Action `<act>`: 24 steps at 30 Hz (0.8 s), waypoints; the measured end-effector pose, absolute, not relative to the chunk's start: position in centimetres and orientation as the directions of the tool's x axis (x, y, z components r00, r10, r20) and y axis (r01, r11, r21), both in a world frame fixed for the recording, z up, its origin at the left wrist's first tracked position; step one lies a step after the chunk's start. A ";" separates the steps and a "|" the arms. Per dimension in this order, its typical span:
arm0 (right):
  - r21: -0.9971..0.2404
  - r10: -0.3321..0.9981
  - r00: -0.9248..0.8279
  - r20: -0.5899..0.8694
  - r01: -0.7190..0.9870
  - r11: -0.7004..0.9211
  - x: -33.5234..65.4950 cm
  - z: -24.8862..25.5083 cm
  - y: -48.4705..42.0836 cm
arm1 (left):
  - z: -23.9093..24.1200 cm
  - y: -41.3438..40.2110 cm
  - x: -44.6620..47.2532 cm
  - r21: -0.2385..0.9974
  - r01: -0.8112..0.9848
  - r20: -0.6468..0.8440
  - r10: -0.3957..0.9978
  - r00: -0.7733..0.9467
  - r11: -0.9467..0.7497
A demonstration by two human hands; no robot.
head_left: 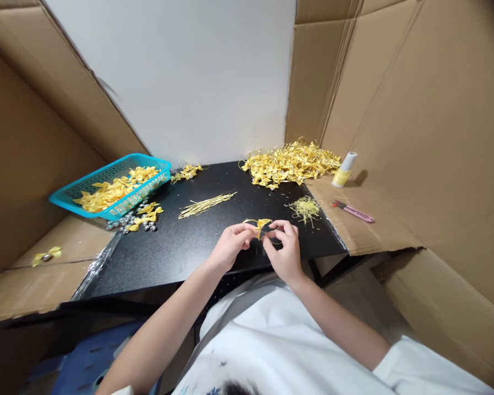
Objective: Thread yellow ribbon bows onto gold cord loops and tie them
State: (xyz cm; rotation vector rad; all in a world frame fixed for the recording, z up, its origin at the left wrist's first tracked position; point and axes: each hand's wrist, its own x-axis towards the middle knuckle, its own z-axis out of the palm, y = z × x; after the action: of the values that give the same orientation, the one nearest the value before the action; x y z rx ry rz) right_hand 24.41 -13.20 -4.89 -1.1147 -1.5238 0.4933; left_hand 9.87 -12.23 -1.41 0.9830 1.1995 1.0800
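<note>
A small yellow ribbon bow is held up over the front edge of the black table, between my two hands. My left hand pinches its left side, where a thin yellow cord loops out. My right hand is curled at the bow's right, thumb and forefinger close together around a strand too fine to make out clearly. Beyond my hands lies a bundle of cut gold cords. To the right of it is a tangle of short yellow cord scraps.
A turquoise basket of yellow bows stands at the left, with silvery beads beside it. A large heap of bows fills the back right. A thread cone and a pink cutter rest on cardboard at right. Cardboard walls enclose both sides.
</note>
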 end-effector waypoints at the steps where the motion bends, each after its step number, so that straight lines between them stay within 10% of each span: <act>1: -0.802 0.844 0.073 0.531 0.366 0.473 24.5 -4.8 -13.3 | -1.4 -12.2 9.9 0.973 -0.101 -0.206 0.978 0.042 0.209; 24: -0.732 0.776 0.076 0.626 0.400 0.551 25.3 -4.0 -13.6 | -1.2 -12.2 9.8 0.994 0.069 -0.078 0.995 -0.054 0.082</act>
State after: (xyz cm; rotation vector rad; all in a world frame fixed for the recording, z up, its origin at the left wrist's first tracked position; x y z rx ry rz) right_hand 25.32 -13.62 -3.96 -1.0395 -1.5414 0.3768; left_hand 9.84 -12.17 -1.23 1.1763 1.3363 1.1529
